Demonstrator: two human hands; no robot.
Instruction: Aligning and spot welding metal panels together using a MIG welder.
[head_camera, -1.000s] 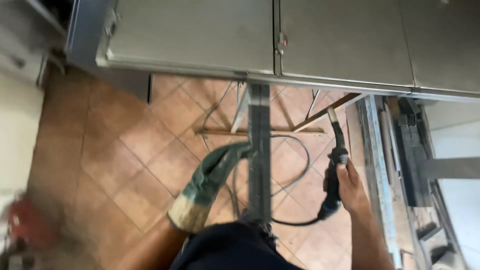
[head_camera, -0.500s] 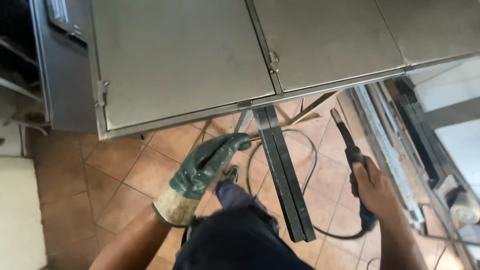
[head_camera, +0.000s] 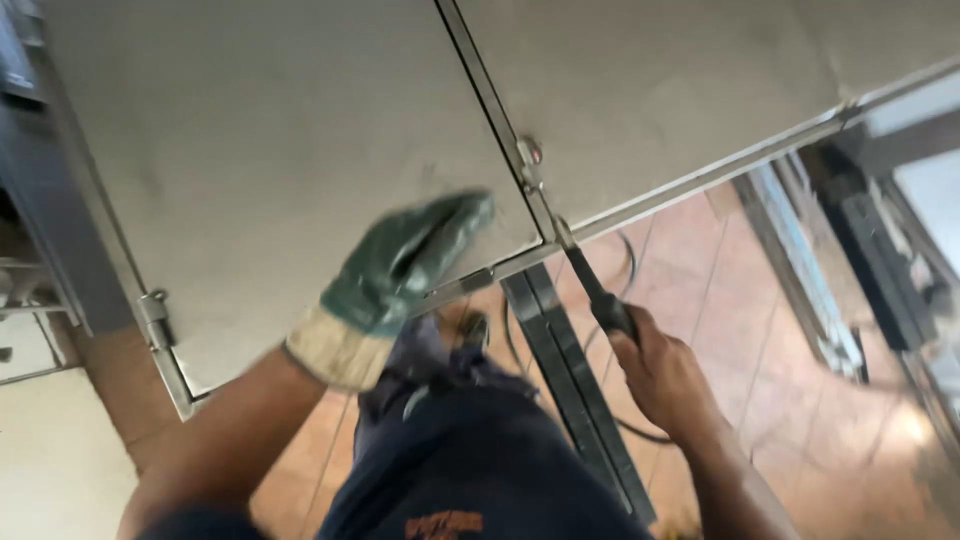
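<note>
My left hand wears a green and tan work glove and reaches over the near edge of a large grey sheet-metal panel frame, fingers spread, close to or touching its surface. My bare right hand grips the black handle of a welding torch. The torch's tip points up at the panel's lower edge, where a vertical divider bar with a small latch meets the frame. A black cable loops on the floor behind the torch.
A grey steel bar runs from under the panel toward my legs. Terracotta floor tiles lie below. Metal frames and rails are stacked at the right. A hinge tab sticks out at the panel's left edge.
The view has closed in on the panel. My gloved left hand has risen from below the frame onto the panel. My right hand has brought the torch tip up to the panel's lower edge.
</note>
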